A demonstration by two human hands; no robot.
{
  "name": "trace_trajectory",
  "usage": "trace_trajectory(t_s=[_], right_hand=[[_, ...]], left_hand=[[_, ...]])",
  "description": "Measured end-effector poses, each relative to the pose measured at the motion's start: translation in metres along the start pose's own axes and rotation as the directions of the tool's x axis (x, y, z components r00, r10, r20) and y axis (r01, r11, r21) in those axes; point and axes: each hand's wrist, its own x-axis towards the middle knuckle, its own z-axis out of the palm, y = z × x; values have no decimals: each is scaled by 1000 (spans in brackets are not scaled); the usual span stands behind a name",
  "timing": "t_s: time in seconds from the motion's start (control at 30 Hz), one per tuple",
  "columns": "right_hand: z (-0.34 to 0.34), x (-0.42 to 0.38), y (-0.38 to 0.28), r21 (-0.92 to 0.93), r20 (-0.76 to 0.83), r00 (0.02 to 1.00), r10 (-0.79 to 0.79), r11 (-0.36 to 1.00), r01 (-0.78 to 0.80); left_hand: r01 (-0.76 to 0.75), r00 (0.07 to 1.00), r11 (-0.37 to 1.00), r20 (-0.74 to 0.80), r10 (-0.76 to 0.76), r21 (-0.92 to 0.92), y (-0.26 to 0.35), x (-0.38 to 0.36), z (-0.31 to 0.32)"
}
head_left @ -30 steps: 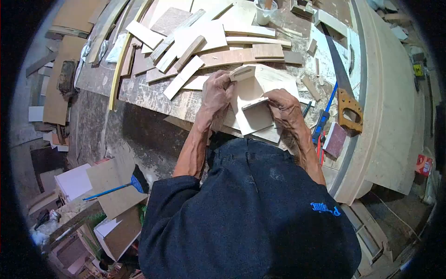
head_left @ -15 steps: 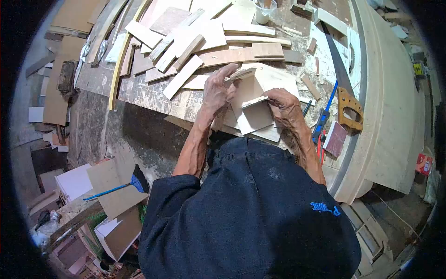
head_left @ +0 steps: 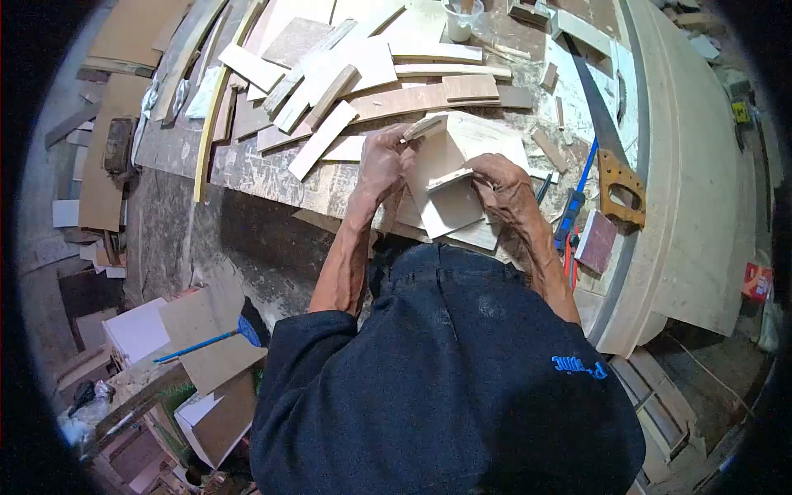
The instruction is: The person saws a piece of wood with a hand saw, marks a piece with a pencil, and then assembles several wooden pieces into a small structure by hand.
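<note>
Your left hand [head_left: 381, 165] had closed again on the small wooden strip [head_left: 426, 127] at the far-left corner of the pale plywood panel [head_left: 445, 186]. Half a second earlier those fingers were lifted and spread above the strip; at this moment they were curled down, pinching it against the panel's edge. I judged that you had re-seated your grip and were pressing the strip into place on the panel rather than letting it go.

The panel itself lay flat on the near edge of the workbench [head_left: 264, 169], between your two hands, and had hardly moved. A second short strip [head_left: 450, 179] lay across the panel's middle.

Your right hand [head_left: 505, 186] stayed where it had been, clenched over the right end of that second strip and bearing down on the panel's right side. That steady hold suggested the panel was being kept from sliding while the left hand worked.

Beyond the panel, the heap of offcuts [head_left: 330, 74] lay undisturbed. To the panel's right, the handsaw [head_left: 615, 177] rested along the bench, with a blue-handled tool [head_left: 573, 210] between it and the panel.
</note>
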Motion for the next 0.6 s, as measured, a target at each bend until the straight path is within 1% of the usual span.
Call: trace_trajectory(t_s=[0.07, 0.17, 0.27, 0.37, 0.47, 0.57, 0.6], right_hand=[[2, 1, 4, -1, -6, 1000, -7, 1000, 7], [-2, 2, 1, -48, 4, 999, -41, 998, 41], [1, 1, 8, -49, 1, 999, -50, 998, 50], [-1, 2, 0, -51, 6, 1000, -28, 998, 28], [-3, 3, -5, -6, 21, 1000, -2, 1000, 2], [-2, 2, 1, -58, 19, 999, -36, 998, 37], [-2, 2, 0, -53, 24, 999, -24, 998, 25]], left_hand=[[-98, 994, 992, -37, 101, 80, 3, 1, 2], [-76, 997, 989, -16, 79, 124, 1, 2, 1], [63, 997, 989, 45, -69, 130, 10, 5, -4], [223, 970, 972, 83, -230, 80, 25, 7, -8], [92, 995, 995, 44, -94, 48, 12, 7, -3], [107, 993, 994, 42, -107, 1, 8, 7, -1], [111, 993, 994, 46, -112, 9, 6, 8, -1]])
